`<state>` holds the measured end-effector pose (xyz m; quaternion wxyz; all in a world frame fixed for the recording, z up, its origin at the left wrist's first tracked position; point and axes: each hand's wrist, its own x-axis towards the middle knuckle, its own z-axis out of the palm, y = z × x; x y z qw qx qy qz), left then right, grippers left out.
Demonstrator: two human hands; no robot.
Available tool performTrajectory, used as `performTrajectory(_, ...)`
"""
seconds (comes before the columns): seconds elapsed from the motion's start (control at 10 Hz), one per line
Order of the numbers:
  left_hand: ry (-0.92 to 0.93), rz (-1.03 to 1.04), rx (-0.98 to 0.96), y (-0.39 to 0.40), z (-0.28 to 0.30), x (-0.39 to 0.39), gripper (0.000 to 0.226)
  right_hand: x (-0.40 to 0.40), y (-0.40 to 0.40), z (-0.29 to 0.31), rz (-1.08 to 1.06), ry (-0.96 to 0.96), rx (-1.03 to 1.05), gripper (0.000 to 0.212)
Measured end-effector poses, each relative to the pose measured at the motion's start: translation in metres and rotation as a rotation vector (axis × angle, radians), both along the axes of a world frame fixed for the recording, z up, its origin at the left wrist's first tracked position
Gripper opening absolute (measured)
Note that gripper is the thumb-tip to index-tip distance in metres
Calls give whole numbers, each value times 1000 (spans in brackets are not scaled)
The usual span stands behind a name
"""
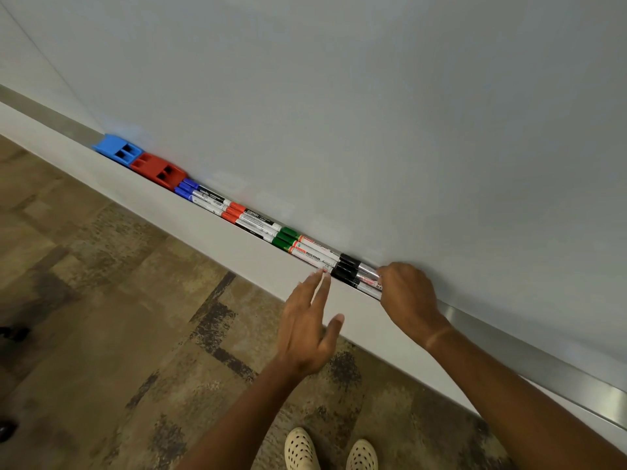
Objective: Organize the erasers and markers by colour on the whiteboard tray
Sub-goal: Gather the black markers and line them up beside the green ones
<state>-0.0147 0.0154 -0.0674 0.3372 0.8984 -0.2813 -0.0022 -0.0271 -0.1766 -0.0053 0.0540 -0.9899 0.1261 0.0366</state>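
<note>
Markers fill the tray (237, 247) in colour groups, and my right hand (409, 295) is at the black markers (353, 271), fingers curled down over their silver barrels at the right end of the row; whether I am truly gripping them or only pressing on them I cannot tell, since my knuckles hide the fingertips. My left hand (307, 329) hovers in front of the tray's face, released, fingers straight and together, thumb spread, fingertips just below the join between the black set and the green markers (302, 244); it holds nothing.

Leftward from the black set lie the green ones, three side by side, caps pointing left; next the red markers (249, 218), also three, caps left; then the blue markers (200, 196), caps left, touching the red eraser (158, 170); the blue eraser (118, 149) sits just beside that one at the far left end of the row. All of it rests in the tray at the foot of the whiteboard (339, 96).

Below the tray lies patchy brown carpet (101, 317); my pale perforated shoes (330, 451) show at the bottom edge.
</note>
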Motion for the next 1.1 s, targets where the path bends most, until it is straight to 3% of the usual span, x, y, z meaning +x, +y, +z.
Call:
performTrajectory(0.2, 7, -18, 154, 5, -6, 1, 77, -2, 3, 1, -27, 51, -23, 18)
performTrajectory(0.7, 39, -6, 174, 9, -3, 2, 77, -4, 9, -5, -27, 49, -64, 23)
performTrajectory(1.1, -38, -115, 186, 12, 25, 22, 75, -15, 17, -9, -63, -153, -51, 15)
